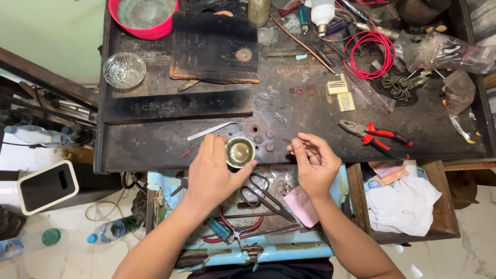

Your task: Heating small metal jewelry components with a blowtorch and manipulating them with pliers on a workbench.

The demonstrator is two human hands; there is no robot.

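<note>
My left hand (213,173) grips a small round metal cup (239,152) with a pale liquid or paste inside, at the front edge of the dark workbench (155,139). My right hand (314,163) pinches a thin stick-like tool (287,140) between thumb and fingers, its tip pointing left toward three small round filigree pieces (264,140) lying on the bench just beyond the cup. The two hands are close, with the cup between them.
Red-handled pliers (380,137) lie to the right, metal tweezers (209,130) to the left. An open drawer below holds scissors (266,194) and other tools. A coil of red wire (369,54), a glass bowl (124,70), a pink bowl (143,17) and charred blocks (214,49) sit farther back.
</note>
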